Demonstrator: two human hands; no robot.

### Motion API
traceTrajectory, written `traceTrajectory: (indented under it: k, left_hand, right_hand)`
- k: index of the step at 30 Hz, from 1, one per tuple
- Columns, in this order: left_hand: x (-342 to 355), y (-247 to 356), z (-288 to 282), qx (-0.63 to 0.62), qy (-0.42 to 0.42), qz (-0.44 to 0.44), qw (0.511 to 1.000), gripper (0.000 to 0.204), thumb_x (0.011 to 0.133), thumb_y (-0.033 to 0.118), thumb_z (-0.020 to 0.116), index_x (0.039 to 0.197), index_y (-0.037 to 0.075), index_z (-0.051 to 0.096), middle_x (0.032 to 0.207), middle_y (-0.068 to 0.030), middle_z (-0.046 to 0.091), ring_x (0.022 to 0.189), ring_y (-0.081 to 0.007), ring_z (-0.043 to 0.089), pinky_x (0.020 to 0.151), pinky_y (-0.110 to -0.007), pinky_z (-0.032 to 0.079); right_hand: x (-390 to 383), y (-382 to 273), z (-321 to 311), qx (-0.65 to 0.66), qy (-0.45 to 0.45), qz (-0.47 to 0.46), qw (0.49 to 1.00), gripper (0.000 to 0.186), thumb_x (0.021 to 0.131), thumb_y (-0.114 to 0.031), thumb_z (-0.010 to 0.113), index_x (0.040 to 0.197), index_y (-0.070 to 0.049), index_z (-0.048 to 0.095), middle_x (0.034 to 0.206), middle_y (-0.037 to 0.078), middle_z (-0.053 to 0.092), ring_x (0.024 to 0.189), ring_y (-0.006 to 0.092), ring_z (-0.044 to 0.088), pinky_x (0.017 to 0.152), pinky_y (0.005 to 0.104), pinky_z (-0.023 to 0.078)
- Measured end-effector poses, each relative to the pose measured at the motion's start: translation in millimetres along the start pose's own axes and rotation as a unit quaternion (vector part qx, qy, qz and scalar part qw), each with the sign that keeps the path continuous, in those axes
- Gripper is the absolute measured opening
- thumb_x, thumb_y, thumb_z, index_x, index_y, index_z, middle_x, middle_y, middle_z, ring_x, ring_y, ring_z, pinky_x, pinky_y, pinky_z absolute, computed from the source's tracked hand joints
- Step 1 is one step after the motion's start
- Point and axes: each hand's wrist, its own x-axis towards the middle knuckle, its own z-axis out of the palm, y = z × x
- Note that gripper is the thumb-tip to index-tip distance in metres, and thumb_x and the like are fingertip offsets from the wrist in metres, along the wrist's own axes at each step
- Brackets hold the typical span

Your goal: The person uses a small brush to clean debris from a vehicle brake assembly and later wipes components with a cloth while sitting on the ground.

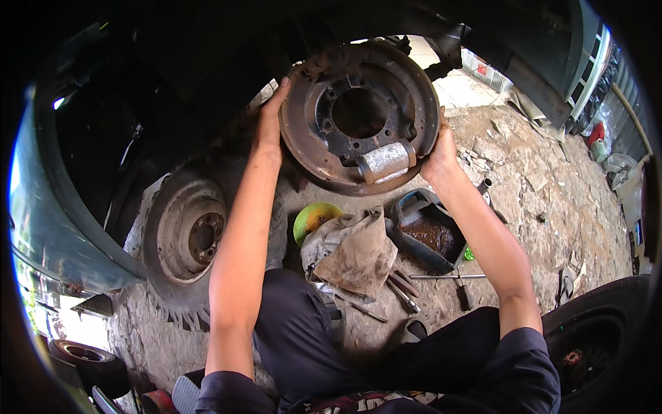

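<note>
In both hands I hold a rusty round brake backing plate (312, 148), raised in front of me under a dark vehicle body. Bolt holes ring the large hole in its middle. A silver cylinder (389, 163), which looks like a wheel cylinder, sits on its lower right part. My left hand (270, 121) grips the plate's left rim, thumb along the edge and the other fingers hidden behind. On the right rim, lower down, my right hand (441, 153) is closed, with most of its fingers behind the plate.
Below the plate lie a crumpled grey rag (352, 252), a yellow-green bowl (314, 219) and a cut-open dark container (431, 231) with brown liquid. Several tools, including a metal bar (448, 277), rest on the rough ground. A wheel (183, 228) stands left; a tyre (600, 310) is at right.
</note>
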Motion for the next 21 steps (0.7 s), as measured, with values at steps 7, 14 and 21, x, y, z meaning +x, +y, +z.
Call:
traceTrajectory:
  k: [7,14,21]
  left_hand:
    - [25.9,-20.6,7.5,-0.024,0.041,0.007,0.999,0.046,0.09,0.037,0.064,0.124,0.004,0.065,0.116,-0.0065,0.068,0.104,-0.017,0.063,0.093,-0.027,0.046]
    - [58.4,-26.9,-3.7,0.009,0.013,0.012,1.0,0.047,0.09,0.04,0.065,0.124,0.007,0.064,0.122,-0.0067,0.065,0.113,-0.0195,0.059,0.1,-0.031,0.043]
    - [62.4,-11.1,-2.1,-0.096,-0.123,-0.069,0.985,0.054,0.094,0.046,0.058,0.124,0.002,0.062,0.116,-0.0109,0.067,0.108,-0.0221,0.062,0.094,-0.033,0.05]
  right_hand:
    - [50.4,-3.2,-19.9,-0.008,0.002,-0.007,1.0,0.052,0.105,-0.05,0.034,0.128,-0.009,0.057,0.124,0.01,0.063,0.113,0.0244,0.059,0.101,0.0418,0.046]
    - [63.4,-3.2,-18.9,-0.007,-0.002,-0.045,0.999,0.05,0.106,-0.048,0.034,0.126,-0.008,0.057,0.122,0.009,0.064,0.11,0.0235,0.06,0.099,0.0403,0.047]
    - [57.2,10.9,-26.3,0.05,0.039,-0.061,0.996,0.041,0.102,-0.036,0.039,0.123,-0.008,0.059,0.12,0.01,0.065,0.11,0.0263,0.061,0.099,0.0424,0.048]
